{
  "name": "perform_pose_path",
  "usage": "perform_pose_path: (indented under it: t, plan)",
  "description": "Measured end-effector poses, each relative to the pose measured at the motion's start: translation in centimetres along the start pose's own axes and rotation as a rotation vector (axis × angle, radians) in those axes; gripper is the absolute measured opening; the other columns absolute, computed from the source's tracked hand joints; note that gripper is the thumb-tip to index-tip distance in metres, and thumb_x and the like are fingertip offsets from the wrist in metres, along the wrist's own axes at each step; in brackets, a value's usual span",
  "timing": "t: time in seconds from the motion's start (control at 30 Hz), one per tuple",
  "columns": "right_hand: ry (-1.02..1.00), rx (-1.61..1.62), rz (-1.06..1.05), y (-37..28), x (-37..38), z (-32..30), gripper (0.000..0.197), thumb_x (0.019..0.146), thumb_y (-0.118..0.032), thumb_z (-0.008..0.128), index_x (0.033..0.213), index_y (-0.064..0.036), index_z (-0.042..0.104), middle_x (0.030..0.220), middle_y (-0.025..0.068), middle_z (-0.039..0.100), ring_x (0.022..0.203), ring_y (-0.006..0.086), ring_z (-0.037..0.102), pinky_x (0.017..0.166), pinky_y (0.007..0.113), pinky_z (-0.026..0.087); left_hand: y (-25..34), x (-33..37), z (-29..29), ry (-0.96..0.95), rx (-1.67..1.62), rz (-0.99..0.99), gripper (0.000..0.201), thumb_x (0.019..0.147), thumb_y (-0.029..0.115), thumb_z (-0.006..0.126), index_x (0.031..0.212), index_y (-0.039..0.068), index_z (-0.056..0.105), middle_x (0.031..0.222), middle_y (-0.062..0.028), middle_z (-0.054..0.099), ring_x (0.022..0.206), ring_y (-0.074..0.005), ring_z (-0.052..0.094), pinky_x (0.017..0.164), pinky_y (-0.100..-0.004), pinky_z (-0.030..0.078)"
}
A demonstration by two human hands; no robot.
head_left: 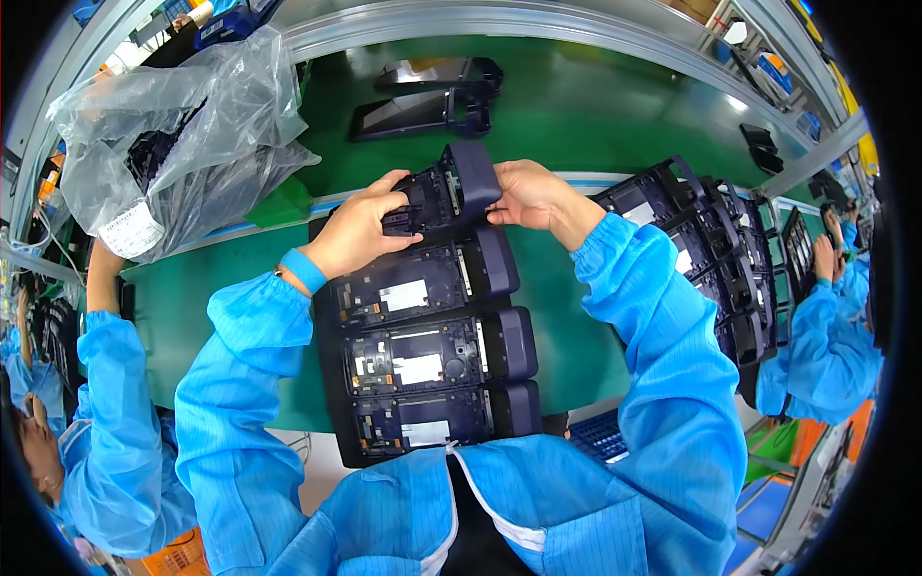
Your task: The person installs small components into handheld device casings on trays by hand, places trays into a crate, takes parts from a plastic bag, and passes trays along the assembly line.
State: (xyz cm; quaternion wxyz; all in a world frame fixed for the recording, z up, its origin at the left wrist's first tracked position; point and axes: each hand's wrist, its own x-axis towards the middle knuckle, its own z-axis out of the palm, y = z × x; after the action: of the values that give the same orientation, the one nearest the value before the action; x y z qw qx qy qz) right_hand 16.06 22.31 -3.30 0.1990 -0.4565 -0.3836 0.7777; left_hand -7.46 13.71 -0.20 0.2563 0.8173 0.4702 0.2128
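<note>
A black plastic device housing (pixel 471 180), with a thick raised block at its right end, is held between my two hands at the far end of a row. My left hand (pixel 357 226) grips its left end, thumb and fingers around the edge. At the raised block, my right hand (pixel 530 195) has its fingers bent against the side; the fingertips are partly hidden. Nearer me lie three similar open housings: the top one (pixel 447 274), the middle one (pixel 456 350) and the nearest one (pixel 461 422). They rest side by side on a dark tray (pixel 338 422). A blue strap (pixel 303 272) circles my left wrist.
Two screened devices lie on the green surface (pixel 576 106) beyond the metal rail. At left, a co-worker's hand (pixel 104 269) is by a large clear plastic bag (pixel 226 115). More housings (pixel 663 221) crowd the right, near another co-worker's hand (pixel 824 257).
</note>
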Motion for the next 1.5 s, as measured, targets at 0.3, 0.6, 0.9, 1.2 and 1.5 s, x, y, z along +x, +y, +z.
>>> perform_pose_path:
  t: [0.3, 0.6, 0.9, 1.2, 1.5]
  plan:
    - [-0.028, -0.064, -0.043, -0.3, 0.2, 1.1, 0.012, 0.08, -0.011, 0.06, 0.09, -0.0047, 0.058, 0.077, 0.004, 0.06, 0.065, 0.017, 0.057, 0.056, 0.032, 0.046, -0.1, -0.4, 0.4, 0.021, -0.076, -0.003, 0.025, 0.069, 0.009, 0.073, 0.083, -0.002, 0.055, 0.136, -0.0168, 0.033, 0.118, -0.0313, 0.042, 0.094, -0.0341, 0.038]
    - [-0.035, -0.05, -0.085, -0.6, 0.1, 2.3, 0.028, 0.072, -0.013, 0.073, 0.091, -0.0027, 0.056, 0.078, 0.0059, 0.059, 0.065, 0.0156, 0.059, 0.054, 0.028, 0.047, -0.5, -0.4, 0.3, 0.013, -0.085, 0.0, 0.025, 0.069, 0.008, 0.072, 0.083, -0.003, 0.055, 0.135, -0.0167, 0.034, 0.116, -0.0314, 0.044, 0.093, -0.0345, 0.039]
    - [0.124, -0.307, -0.128, -0.9, 1.2, -1.4, 0.019, 0.08, 0.002, 0.055, 0.099, 0.0021, 0.056, 0.089, 0.0117, 0.061, 0.078, 0.0204, 0.062, 0.069, 0.032, 0.051, -2.3, 1.3, 1.0, -0.036, 0.063, 0.026, 0.035, 0.07, 0.019, 0.072, 0.092, -0.003, 0.056, 0.128, -0.0186, 0.041, 0.109, -0.0352, 0.048, 0.09, -0.036, 0.04]
    - [-0.109, -0.403, -0.755, -1.3, -5.6, 5.9, 0.023, 0.079, -0.004, 0.061, 0.101, 0.002, 0.061, 0.088, 0.0093, 0.064, 0.078, 0.0127, 0.06, 0.072, 0.025, 0.048, 3.6, 0.7, -0.3, -0.206, -0.674, -0.357, 0.026, 0.079, 0.027, 0.067, 0.089, 0.006, 0.057, 0.068, 0.0023, 0.052, 0.052, -0.0053, 0.044, 0.047, -0.0201, 0.039]
    - [0.005, -0.069, -0.642, 1.2, -7.1, 6.5, 0.012, 0.087, -0.013, 0.056, 0.09, -0.0017, 0.058, 0.085, 0.0055, 0.062, 0.07, 0.0107, 0.057, 0.063, 0.025, 0.049, 6.8, -1.0, 1.9, -0.163, -1.247, -0.442, 0.025, 0.086, 0.019, 0.058, 0.103, 0.002, 0.052, 0.07, -0.0013, 0.049, 0.049, -0.0038, 0.039, 0.038, -0.0176, 0.028]
